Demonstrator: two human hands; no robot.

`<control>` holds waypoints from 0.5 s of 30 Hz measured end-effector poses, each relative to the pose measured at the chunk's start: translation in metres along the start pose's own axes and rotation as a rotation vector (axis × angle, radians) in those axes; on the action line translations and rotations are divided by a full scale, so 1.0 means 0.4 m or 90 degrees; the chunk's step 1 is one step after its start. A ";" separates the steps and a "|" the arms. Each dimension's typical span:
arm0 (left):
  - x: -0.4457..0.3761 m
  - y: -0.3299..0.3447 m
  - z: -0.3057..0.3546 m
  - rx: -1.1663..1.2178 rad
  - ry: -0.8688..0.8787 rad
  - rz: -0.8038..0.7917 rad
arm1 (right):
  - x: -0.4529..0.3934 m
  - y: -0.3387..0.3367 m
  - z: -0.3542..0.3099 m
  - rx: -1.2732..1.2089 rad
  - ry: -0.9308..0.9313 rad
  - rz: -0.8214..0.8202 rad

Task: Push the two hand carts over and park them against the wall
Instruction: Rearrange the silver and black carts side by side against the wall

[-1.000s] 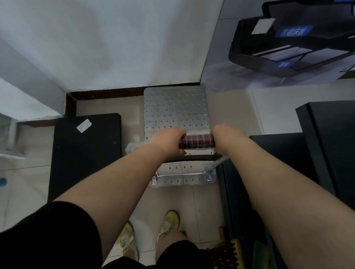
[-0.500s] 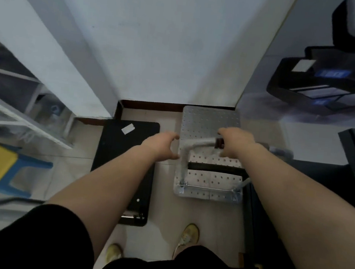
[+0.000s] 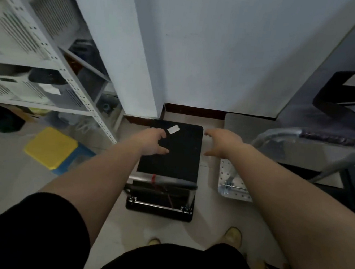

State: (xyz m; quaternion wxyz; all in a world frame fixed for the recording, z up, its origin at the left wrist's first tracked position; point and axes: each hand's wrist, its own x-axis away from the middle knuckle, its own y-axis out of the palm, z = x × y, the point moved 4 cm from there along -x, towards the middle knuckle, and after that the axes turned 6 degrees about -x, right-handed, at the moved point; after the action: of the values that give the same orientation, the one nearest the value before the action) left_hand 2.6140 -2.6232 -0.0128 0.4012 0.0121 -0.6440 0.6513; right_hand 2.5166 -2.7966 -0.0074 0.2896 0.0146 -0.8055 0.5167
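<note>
the black cart (image 3: 170, 151) sits in the middle of the frame, its far end close to the wall (image 3: 214, 50), with its handle folded down at the near end. the silver cart (image 3: 234, 188) is just beside it on the right, touching the wall (its handle stands up). the left hand (image 3: 152, 141) and the right hand (image 3: 224, 142) both hover over the black cart with loose, spread fingers, holding nothing. a yellow stool (image 3: 50, 147) sits at the left, below a white shelf (image 3: 38, 54)
</note>
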 end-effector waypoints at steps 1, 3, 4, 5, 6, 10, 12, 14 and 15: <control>0.021 0.003 -0.042 -0.001 0.003 -0.005 | 0.001 0.022 -0.042 0.001 -0.007 -0.002; 0.064 0.012 -0.118 -0.004 0.011 -0.030 | 0.003 0.065 -0.118 -0.006 -0.019 -0.010; 0.085 0.018 -0.154 -0.008 0.013 -0.043 | 0.003 0.086 -0.152 -0.015 -0.022 -0.011; 0.102 0.024 -0.186 -0.016 0.014 -0.052 | 0.004 0.106 -0.181 -0.023 -0.024 -0.010; 0.116 0.031 -0.214 -0.024 0.013 -0.060 | 0.006 0.124 -0.207 -0.031 -0.026 -0.012; 0.144 0.080 -0.286 -0.059 0.024 -0.096 | 0.023 0.210 -0.258 -0.033 -0.013 -0.084; 0.143 0.121 -0.301 -0.090 0.042 -0.105 | 0.036 0.261 -0.257 -0.027 0.023 -0.182; 0.135 0.162 -0.304 -0.120 0.071 -0.100 | 0.047 0.301 -0.243 0.007 0.051 -0.230; 0.131 0.177 -0.302 -0.133 0.088 -0.101 | 0.051 0.309 -0.237 0.024 0.055 -0.220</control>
State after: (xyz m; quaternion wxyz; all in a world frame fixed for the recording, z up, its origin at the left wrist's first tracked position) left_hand 2.6010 -2.4834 -0.0642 0.4943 -0.0236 -0.6758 0.5462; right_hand 2.5026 -2.6538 -0.0710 0.4081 0.1359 -0.7682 0.4743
